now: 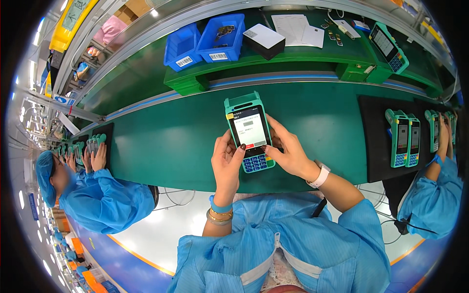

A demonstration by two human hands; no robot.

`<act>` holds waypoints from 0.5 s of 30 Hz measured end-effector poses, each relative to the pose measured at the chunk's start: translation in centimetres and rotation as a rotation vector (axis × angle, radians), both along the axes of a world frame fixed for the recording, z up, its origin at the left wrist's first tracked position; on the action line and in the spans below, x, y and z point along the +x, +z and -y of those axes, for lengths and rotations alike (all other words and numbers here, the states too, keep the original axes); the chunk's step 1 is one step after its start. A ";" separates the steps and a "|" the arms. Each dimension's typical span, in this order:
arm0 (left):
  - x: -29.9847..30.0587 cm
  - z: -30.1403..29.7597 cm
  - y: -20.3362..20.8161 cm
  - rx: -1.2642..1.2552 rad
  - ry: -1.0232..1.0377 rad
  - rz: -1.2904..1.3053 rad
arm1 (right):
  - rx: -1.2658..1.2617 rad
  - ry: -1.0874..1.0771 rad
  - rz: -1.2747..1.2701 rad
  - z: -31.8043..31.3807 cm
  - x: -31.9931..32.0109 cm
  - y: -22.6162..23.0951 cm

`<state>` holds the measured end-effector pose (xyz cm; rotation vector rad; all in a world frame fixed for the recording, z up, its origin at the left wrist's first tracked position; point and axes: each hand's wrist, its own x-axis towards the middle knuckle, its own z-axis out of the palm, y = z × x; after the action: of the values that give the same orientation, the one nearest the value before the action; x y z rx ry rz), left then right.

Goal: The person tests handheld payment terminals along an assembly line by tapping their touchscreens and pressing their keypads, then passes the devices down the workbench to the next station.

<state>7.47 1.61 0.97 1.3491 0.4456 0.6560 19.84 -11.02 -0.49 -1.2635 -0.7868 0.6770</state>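
A teal handheld payment terminal [250, 127] with a lit touchscreen and a blue keypad is held up over the green bench. My left hand [226, 158] grips its left side, the thumb over the lower screen edge. Around the right side my right hand [289, 146] is closed, its thumb near the bottom right corner of the screen. A small yellow tag sticks to the terminal's upper left edge. The fingers behind the terminal are hidden.
Two more terminals [399, 138] lie on a black mat [373, 146] at the right. Blue bins [229, 52], a white-topped black box [264, 41] and papers [293, 29] rest on the green shelf, with another terminal [388, 47] leaning there. Co-workers [100, 195] sit on both sides.
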 end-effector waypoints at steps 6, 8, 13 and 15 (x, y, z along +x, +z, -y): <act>-0.2 -0.4 -0.4 0.019 -0.013 -0.010 | -0.019 -0.004 0.025 0.0 0.0 0.1; -0.2 -0.5 -0.5 0.014 -0.005 -0.012 | -0.024 -0.007 0.034 0.0 0.1 0.0; 0.2 -0.2 -0.5 0.012 -0.004 -0.011 | -0.028 -0.022 0.060 0.0 0.1 -0.1; 0.3 -0.2 -0.5 0.030 -0.002 -0.016 | -0.027 -0.023 0.065 0.0 0.1 -0.3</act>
<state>7.75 1.81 0.45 1.3839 0.4486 0.6533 19.94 -11.01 -0.74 -1.3229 -0.8174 0.6329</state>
